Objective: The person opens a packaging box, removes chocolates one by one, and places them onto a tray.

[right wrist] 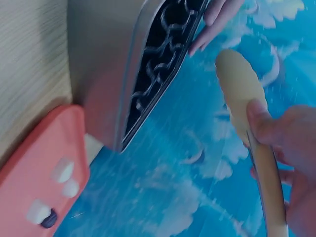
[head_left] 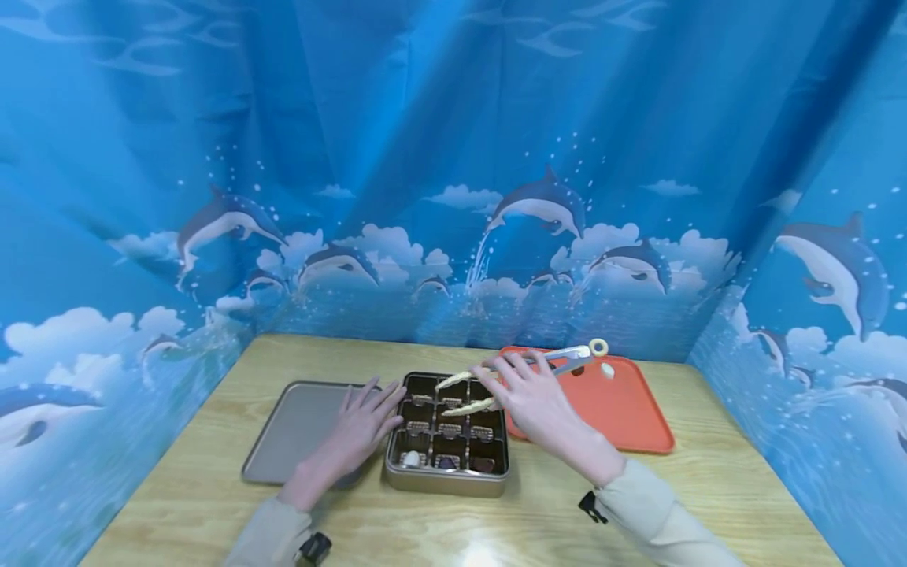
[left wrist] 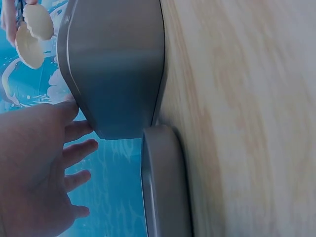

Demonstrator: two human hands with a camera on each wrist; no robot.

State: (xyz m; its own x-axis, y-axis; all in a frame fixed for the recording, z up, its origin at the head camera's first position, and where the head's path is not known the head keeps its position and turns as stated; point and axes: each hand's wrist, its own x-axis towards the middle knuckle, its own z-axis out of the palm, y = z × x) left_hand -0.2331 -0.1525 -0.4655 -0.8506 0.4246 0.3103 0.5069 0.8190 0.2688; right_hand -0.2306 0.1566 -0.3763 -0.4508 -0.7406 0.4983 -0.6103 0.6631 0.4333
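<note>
A divided metal tin stands mid-table, with a clear plastic insert forming several compartments. Its front row contains a white piece at left and dark pieces beside it. My left hand rests at the tin's left rim, fingers straight and spread; the left wrist view has its thumb side against the tin. In my right hand I grip metal tongs with cream-coloured scalloped tips. The tips hang apart above the tin, and nothing shows between them.
To the right lies a red tray with white pieces and a dark one. A shallow grey metal lid or tray lies left of the tin, partly under the left arm. A blue dolphin-print curtain borders the wooden table.
</note>
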